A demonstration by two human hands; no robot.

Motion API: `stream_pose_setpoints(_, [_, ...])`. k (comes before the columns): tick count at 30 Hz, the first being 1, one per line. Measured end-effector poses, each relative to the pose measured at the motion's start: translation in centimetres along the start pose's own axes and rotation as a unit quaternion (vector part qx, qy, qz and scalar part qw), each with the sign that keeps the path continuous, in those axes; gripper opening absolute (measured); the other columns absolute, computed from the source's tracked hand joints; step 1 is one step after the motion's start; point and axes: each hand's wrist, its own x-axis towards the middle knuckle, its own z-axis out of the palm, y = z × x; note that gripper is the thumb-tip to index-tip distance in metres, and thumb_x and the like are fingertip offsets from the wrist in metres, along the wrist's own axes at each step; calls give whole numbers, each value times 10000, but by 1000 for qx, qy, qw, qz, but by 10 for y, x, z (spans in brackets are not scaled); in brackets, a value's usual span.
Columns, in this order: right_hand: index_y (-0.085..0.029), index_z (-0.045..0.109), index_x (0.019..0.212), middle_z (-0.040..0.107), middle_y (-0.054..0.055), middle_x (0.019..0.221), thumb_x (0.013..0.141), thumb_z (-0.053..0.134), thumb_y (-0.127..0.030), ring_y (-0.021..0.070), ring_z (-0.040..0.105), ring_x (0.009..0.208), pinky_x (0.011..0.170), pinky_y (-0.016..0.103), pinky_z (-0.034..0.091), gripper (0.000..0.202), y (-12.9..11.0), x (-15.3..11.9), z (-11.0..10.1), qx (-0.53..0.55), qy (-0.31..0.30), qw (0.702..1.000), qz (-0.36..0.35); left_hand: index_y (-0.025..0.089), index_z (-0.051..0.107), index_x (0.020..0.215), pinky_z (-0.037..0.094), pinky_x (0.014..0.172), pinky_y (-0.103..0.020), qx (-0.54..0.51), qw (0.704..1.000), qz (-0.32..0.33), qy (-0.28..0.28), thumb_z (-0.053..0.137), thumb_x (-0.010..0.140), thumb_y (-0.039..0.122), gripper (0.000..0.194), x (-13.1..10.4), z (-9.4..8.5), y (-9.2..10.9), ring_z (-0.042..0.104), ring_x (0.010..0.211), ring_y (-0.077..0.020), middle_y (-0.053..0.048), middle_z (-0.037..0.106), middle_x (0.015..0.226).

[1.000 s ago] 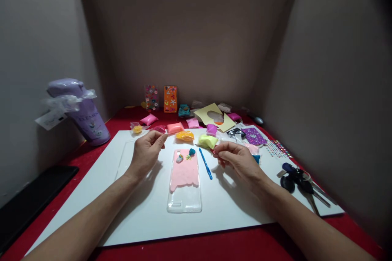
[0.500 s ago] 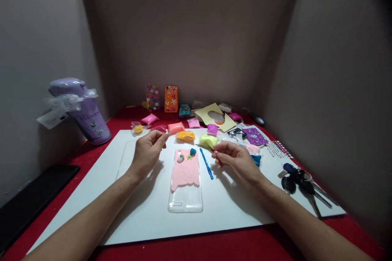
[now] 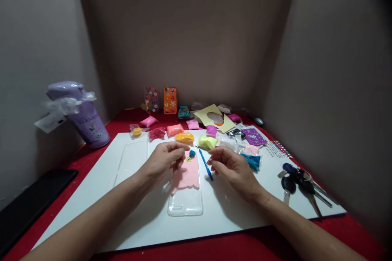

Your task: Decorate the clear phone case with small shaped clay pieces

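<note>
A clear phone case (image 3: 185,206) lies on the white board with a ragged-edged sheet of pink clay (image 3: 185,179) over its upper part. A teal clay shape (image 3: 192,153) and thin yellow strips (image 3: 188,159) sit on the pink. My left hand (image 3: 163,163) is above the case's upper left, fingers drawn together; whatever is between them cannot be made out. My right hand (image 3: 234,170) is right of the case, its fingertips pinched on what looks like a tiny pink piece of clay. Between the hands and the case's right edge lies a blue modelling tool (image 3: 206,165).
Packets of coloured clay, such as orange (image 3: 185,138), yellow-green (image 3: 208,142) and blue (image 3: 251,162), line the board's back. Keys (image 3: 301,185) lie at right, near a gem sticker sheet (image 3: 278,149). A purple tumbler (image 3: 88,124) and black phone-like slab (image 3: 36,200) stand left.
My left hand has moved right, from beside the case to over its upper left, covering part of the decoration. The right hand has shifted slightly left and down.
</note>
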Motion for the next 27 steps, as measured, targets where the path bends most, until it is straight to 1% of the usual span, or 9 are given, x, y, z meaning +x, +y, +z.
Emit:
stream_pose_setpoints(4, [-178,550,1008,627,30,803,824,531,-171,143,599,724,614,282,501,185,-7,-5,4,-10,-12,1000,-24,126,560,618,312,357,-184,80,995,-8,-62,591,777,287,228,-6,20,7,406,371,-59,42,481,448])
stream_pose_setpoints(6, [-177,543,1023,623,25,782,823,537,-172,142,597,708,603,281,496,200,-8,-5,5,-1,-11,1000,-22,130,571,689,321,333,-189,88,993,2,-74,555,792,255,162,-7,28,8,433,367,-74,41,496,476])
stream_pose_setpoints(8, [-174,536,1025,617,16,753,822,547,-182,135,589,671,587,279,487,203,-8,-5,6,19,-8,1000,-14,139,586,860,355,341,-196,92,992,40,-75,521,799,200,108,-8,35,4,484,398,-89,33,541,558])
stream_pose_setpoints(11, [-177,525,1018,599,-3,706,824,558,-195,121,567,615,565,274,471,198,-5,-4,6,47,-3,999,-2,141,618,883,433,435,-210,145,975,162,-53,483,816,146,150,-7,40,-7,521,488,-85,-8,597,672])
stream_pose_setpoints(14, [-187,516,1029,590,-15,688,826,559,-194,118,558,601,555,267,458,208,-2,-4,6,53,6,999,3,142,652,827,443,482,-210,188,947,262,-16,491,822,121,162,-8,41,-19,522,507,-80,-11,605,665])
stream_pose_setpoints(17, [-190,515,1040,584,-21,679,824,552,-180,121,560,610,574,272,455,219,-3,-6,7,28,10,1000,-5,147,661,742,436,504,-210,213,934,287,14,584,783,107,96,-13,40,-26,525,501,-81,6,604,610])
stream_pose_setpoints(20, [-184,510,1061,585,-12,690,826,535,-170,132,562,635,598,285,458,237,-7,-10,8,-23,3,999,-23,156,657,734,427,524,-209,235,928,289,19,647,755,118,44,-20,40,-28,529,527,-84,12,620,620])
stream_pose_setpoints(23, [-172,499,1080,585,-3,701,829,515,-165,136,557,634,604,295,461,251,-11,-12,8,-56,-7,998,-42,156,650,775,417,533,-214,262,912,315,23,630,781,136,29,-21,40,-30,525,552,-90,3,624,650])
stream_pose_setpoints(27, [-173,487,1102,601,7,738,824,513,-148,141,572,659,621,299,471,281,-10,-12,8,-73,-9,996,-56,145,630,754,407,551,-229,312,880,357,29,562,828,136,101,-18,38,-33,523,592,-108,-16,619,660])
